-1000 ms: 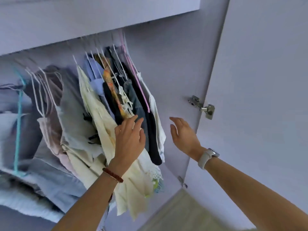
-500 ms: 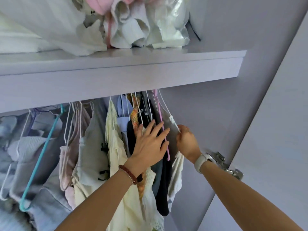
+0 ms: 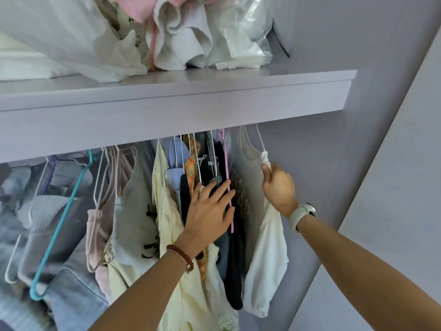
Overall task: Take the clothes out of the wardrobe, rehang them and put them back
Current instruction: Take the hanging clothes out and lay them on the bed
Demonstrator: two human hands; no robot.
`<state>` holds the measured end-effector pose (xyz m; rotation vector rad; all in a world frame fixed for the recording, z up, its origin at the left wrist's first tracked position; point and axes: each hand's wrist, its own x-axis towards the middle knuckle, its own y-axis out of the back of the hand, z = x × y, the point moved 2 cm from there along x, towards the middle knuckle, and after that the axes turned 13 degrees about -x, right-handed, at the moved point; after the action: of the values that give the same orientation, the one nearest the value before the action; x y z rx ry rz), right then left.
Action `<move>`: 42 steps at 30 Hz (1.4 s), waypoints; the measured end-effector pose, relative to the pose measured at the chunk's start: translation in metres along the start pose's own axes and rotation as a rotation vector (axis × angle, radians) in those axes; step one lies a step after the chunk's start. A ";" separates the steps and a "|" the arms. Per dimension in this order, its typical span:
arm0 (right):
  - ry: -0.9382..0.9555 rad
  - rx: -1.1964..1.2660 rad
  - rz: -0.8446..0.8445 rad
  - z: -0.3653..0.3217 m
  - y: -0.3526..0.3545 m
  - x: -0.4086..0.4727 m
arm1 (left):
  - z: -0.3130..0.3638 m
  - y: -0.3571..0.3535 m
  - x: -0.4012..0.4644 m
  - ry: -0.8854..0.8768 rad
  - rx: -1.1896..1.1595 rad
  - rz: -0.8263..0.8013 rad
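Head view shows us the open lilac wardrobe with its shelf (image 3: 214, 101) above a row of hanging clothes. Our right hand (image 3: 279, 187) grips the shoulder of a white sleeveless top (image 3: 265, 256) on a thin white wire hanger (image 3: 260, 139), fingers curled round fabric and wire, at the right end of the row just beside the wardrobe's side wall. Our left hand (image 3: 210, 211) lies spread, fingers straight, pressing against the dark garments (image 3: 235, 271) and a pink plastic hanger (image 3: 228, 177) next to the white top. Further left hang a cream blouse (image 3: 167, 211) and a teal hanger (image 3: 64, 211). Crumpled white and pink cloth (image 3: 176, 44) sits heaped on the shelf.
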<state>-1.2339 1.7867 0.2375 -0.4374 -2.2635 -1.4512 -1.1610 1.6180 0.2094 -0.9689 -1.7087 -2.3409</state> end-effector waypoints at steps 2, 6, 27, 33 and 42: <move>0.020 0.058 0.028 0.004 0.008 -0.014 | 0.000 -0.002 0.000 0.008 0.012 -0.009; 0.063 0.049 0.018 0.026 0.018 -0.071 | 0.004 -0.010 0.004 0.081 0.049 -0.076; -0.488 -0.565 0.077 0.142 0.213 -0.508 | 0.230 -0.113 -0.124 -0.479 -0.714 -0.685; -0.936 -0.550 -0.009 0.137 0.257 -0.618 | 0.329 -0.114 -0.217 -0.525 -0.878 -0.887; -1.392 -0.564 0.157 0.093 0.256 -0.714 | 0.457 -0.103 -0.261 -0.801 -0.911 -1.041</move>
<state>-0.5120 1.9480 0.0458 -2.3182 -2.4173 -1.9802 -0.7966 1.9837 0.0651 -1.5333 -1.4590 -4.0579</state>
